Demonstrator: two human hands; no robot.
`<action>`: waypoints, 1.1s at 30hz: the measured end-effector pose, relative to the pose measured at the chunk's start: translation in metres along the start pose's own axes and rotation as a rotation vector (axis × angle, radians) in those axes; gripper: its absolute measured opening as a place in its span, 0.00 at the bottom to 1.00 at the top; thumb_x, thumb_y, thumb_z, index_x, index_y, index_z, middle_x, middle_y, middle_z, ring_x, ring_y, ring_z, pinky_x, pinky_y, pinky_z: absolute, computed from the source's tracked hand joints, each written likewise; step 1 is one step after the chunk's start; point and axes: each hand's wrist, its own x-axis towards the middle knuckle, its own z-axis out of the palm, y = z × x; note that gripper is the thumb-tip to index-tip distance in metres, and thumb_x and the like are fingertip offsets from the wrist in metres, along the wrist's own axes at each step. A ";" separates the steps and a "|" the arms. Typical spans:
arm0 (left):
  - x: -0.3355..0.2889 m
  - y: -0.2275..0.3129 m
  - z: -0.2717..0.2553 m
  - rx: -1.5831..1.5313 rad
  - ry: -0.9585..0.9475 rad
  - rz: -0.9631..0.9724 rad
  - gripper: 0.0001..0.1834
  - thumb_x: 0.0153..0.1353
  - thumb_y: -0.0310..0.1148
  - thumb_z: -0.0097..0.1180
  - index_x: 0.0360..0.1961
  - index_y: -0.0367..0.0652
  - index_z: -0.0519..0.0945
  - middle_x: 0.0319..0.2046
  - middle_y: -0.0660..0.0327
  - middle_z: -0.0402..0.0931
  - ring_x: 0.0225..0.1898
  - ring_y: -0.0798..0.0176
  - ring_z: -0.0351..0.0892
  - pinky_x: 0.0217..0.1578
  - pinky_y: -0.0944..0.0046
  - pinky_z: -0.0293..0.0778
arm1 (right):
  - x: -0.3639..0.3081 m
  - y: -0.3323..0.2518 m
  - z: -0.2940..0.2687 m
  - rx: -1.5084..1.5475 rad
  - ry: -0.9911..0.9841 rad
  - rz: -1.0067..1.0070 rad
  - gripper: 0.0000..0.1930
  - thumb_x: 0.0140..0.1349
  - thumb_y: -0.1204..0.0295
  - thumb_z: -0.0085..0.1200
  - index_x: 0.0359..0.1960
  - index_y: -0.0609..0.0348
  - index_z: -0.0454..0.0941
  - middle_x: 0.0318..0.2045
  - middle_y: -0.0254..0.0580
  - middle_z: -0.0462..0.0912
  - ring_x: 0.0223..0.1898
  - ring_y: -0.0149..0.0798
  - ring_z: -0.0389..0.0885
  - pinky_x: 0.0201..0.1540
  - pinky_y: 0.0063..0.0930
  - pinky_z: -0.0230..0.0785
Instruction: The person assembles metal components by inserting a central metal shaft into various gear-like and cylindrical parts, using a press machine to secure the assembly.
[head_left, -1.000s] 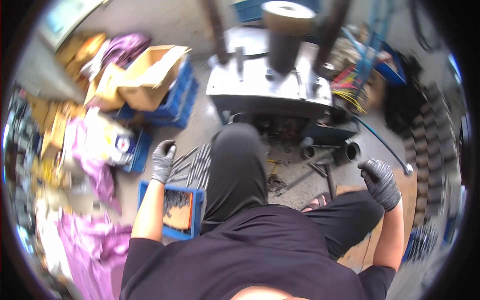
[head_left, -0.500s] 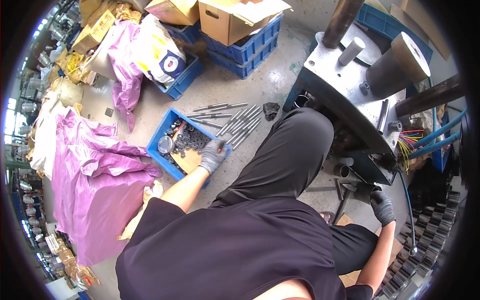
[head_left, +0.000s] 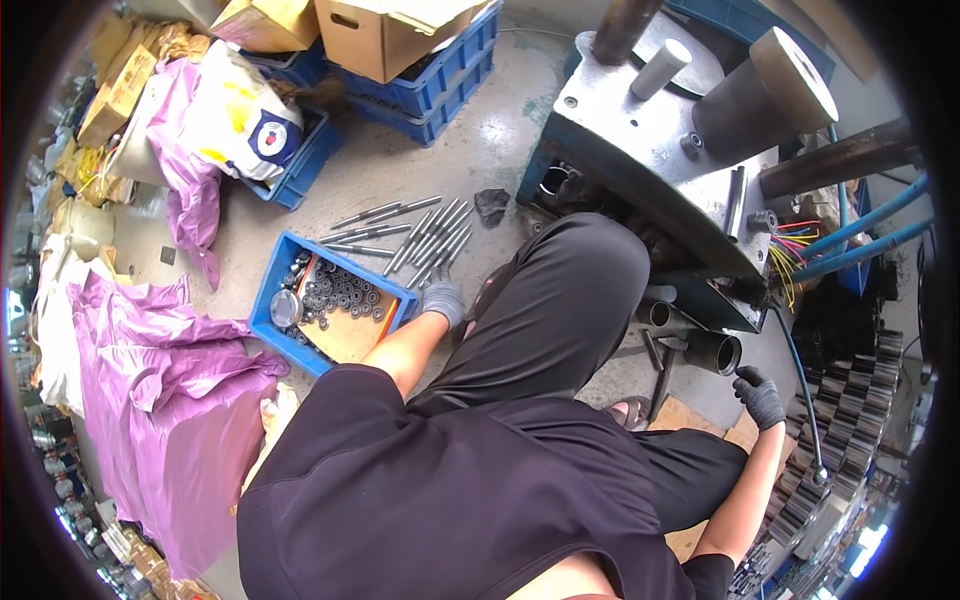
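metal rods [head_left: 428,240] lie on the floor [head_left: 500,150] at the fingertips of the gloved left hand [head_left: 441,300], whose fingers stretch toward their near ends; whether they pinch one cannot be told. the gloved right hand [head_left: 760,398] hangs with its fingers loosely bent and apart, nothing visible between them, just beside a hollow cylinder [head_left: 712,352].

the right-hand rods lie close together on a slant, so a clean grasp probably calls for thumb and forefinger around one shaft, drawn out along its length rather than pulled sideways across its neighbours. the wrist would do well to stay clear of the blue bin [head_left: 285,345] just to its left, where small dark rings [head_left: 345,295] and a round metal disc [head_left: 286,308] lie, and of the trouser leg [head_left: 560,290] to its right.

farther right, a thick steel surface [head_left: 625,130] carries a large upright cylinder [head_left: 750,110].
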 end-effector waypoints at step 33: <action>-0.046 -0.020 -0.283 -2.079 0.449 0.602 0.14 0.65 0.42 0.58 0.46 0.47 0.81 0.35 0.61 0.83 0.36 0.57 0.87 0.39 0.60 0.85 | 0.086 -0.197 0.000 0.056 0.896 -0.745 0.19 0.60 0.72 0.66 0.54 0.60 0.81 0.49 0.55 0.83 0.51 0.58 0.84 0.57 0.44 0.78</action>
